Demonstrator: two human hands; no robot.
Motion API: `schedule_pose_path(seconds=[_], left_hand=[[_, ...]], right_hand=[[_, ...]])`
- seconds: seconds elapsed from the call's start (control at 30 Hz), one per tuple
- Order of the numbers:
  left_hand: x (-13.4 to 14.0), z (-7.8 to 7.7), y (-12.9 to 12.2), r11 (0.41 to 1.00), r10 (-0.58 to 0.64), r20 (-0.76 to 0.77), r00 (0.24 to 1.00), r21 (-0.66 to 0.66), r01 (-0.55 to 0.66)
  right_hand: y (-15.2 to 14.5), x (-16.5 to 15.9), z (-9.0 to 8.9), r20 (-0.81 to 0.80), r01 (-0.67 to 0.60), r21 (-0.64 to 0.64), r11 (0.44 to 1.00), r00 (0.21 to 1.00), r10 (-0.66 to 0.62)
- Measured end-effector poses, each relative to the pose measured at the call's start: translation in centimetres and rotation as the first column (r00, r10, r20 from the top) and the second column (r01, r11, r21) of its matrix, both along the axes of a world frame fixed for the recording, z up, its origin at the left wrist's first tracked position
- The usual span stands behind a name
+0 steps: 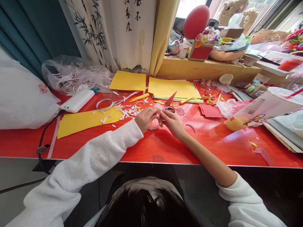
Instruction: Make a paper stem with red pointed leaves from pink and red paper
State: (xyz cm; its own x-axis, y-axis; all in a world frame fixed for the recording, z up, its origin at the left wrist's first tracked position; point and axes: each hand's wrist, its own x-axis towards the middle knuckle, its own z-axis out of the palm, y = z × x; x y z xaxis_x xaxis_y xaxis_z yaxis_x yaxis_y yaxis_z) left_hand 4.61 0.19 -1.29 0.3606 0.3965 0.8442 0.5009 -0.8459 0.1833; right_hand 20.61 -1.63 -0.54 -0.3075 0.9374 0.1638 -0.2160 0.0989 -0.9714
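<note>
My left hand (147, 119) and my right hand (172, 123) meet above the red table (142, 146), fingertips pinched together. Between them is a piece of red folded paper (170, 99), its pointed end sticking up past the fingers; the lower part is hidden by them. Just behind my right hand shows a dark scissors handle (170, 110), apparently lying on the table. A ring-shaped roll of tape (154, 127) lies below the hands, partly covered. To the left, white paper scraps (130, 111) are scattered near another tape roll (104, 104).
Yellow paper sheets (174, 88) lie at the back, with yellow strips (87, 122) at left. A white power bank (77, 101) and a white bag (26, 94) stand left. On the right are red paper squares (210, 111) and a tilted drink cup (262, 108).
</note>
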Motion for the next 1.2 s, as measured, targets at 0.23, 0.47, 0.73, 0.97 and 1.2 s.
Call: schedule_pose_path(seconds=[0.23, 0.47, 0.73, 0.97, 1.2], left_hand=[[0.06, -0.08, -0.36, 0.989, 0.003, 0.063, 0.998, -0.150, 0.007], [0.13, 0.22, -0.38, 0.999, -0.036, 0.062, 0.997, -0.031, 0.038], [-0.02, 0.08, -0.27, 0.998, -0.035, 0.025, 0.999, -0.054, 0.036], [0.00, 0.04, 0.08, 0.997, -0.044, 0.036, 0.998, 0.072, 0.041], [-0.16, -0.38, 0.30, 0.999, -0.010, 0.034, 0.999, 0.052, 0.008]], right_hand=[[-0.11, -0.20, 0.19, -0.042, -0.023, -0.044, 0.999, 0.999, 0.021], [0.07, -0.19, -0.02, -0.094, 0.012, -0.106, 0.994, 0.995, -0.022], [-0.06, -0.18, 0.08, -0.031, 0.057, -0.020, 0.998, 0.998, -0.058], [-0.05, 0.06, 0.19, 0.078, 0.056, 0.076, 0.996, 0.995, -0.062], [-0.07, 0.01, 0.22, 0.089, 0.059, 0.085, 0.995, 0.994, -0.066]])
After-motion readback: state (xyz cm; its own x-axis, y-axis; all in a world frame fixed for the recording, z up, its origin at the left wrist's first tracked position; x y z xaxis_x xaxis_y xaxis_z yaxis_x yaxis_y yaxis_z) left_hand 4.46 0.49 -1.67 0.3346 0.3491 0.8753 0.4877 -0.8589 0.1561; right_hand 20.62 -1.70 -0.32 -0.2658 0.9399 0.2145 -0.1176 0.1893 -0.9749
